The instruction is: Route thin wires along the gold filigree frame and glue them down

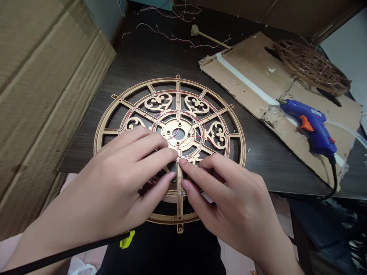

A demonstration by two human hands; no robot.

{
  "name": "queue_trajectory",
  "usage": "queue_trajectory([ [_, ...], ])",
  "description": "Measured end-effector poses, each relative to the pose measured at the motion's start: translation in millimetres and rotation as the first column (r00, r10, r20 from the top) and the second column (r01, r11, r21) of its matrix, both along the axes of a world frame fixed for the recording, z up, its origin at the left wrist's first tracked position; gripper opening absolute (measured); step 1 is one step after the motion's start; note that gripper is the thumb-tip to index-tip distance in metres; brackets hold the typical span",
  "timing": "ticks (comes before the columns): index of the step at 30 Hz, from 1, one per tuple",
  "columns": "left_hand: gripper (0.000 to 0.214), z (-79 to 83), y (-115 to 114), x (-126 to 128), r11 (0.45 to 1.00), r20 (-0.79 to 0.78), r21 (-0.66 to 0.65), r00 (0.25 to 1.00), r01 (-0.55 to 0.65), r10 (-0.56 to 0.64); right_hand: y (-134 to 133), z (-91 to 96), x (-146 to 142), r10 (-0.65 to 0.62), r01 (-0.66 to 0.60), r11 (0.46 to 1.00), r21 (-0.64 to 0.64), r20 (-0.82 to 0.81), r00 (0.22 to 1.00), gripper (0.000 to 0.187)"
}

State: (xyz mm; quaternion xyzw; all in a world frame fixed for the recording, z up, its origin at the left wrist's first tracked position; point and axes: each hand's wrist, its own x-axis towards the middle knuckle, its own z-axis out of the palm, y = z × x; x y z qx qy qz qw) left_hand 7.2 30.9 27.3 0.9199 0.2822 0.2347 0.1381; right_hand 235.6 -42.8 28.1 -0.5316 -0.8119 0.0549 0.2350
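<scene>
A round gold openwork frame (241, 147) with spokes and scroll ornaments lies on the table, its near edge reaching over my lap. Thin red wires (190, 110) run around its inner and outer rings. My left hand (126, 172) is bent over the left side, its index fingertip pressed to the wire on the near spoke (179, 206). From the right, my right hand (229, 191) brings its index fingertip to the same spot, almost touching the left one. Both thumbs rest lower, on either side of that spoke. The fingertips partly hide the wire between them.
On a cardboard sheet (243, 61) at right lies a blue glue gun (309, 126), its black cord (334, 179) hanging over the table edge. Behind it is a brown openwork disc (312, 67). Loose wires (172, 38) and a stick (212, 38) lie at the back. Cardboard (51, 95) stands at left.
</scene>
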Motion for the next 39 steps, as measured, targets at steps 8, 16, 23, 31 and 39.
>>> queue_trajectory([
  [8,0.011,0.6,-0.6,-0.5,1.000,-0.009,0.001,1.000,0.008,-0.008,0.2,-2.8,-1.0,-0.005,0.004,1.000,-0.024,-0.068,0.998,0.028],
  [16,0.011,1.0,-0.5,-0.7,1.000,0.007,-0.010,1.000,0.005,-0.005,2.8,5.9,-6.3,-0.030,0.012,0.991,-0.137,-0.125,0.992,0.026],
  [23,0.008,1.1,-0.2,-0.3,1.000,-0.001,-0.010,1.000,0.005,-0.005,6.1,9.8,-6.9,0.010,-0.018,0.993,-0.114,-0.074,0.997,0.028],
  [31,0.008,0.9,-3.4,0.2,1.000,-0.026,0.021,1.000,-0.001,0.001,3.4,9.2,1.6,0.022,-0.030,0.991,-0.127,-0.064,0.998,0.031],
  [39,0.020,4.9,-16.5,-4.9,0.999,-0.080,0.048,0.997,-0.004,0.008,-5.9,5.7,14.4,-0.059,0.058,0.998,-0.018,-0.079,0.995,0.026],
])
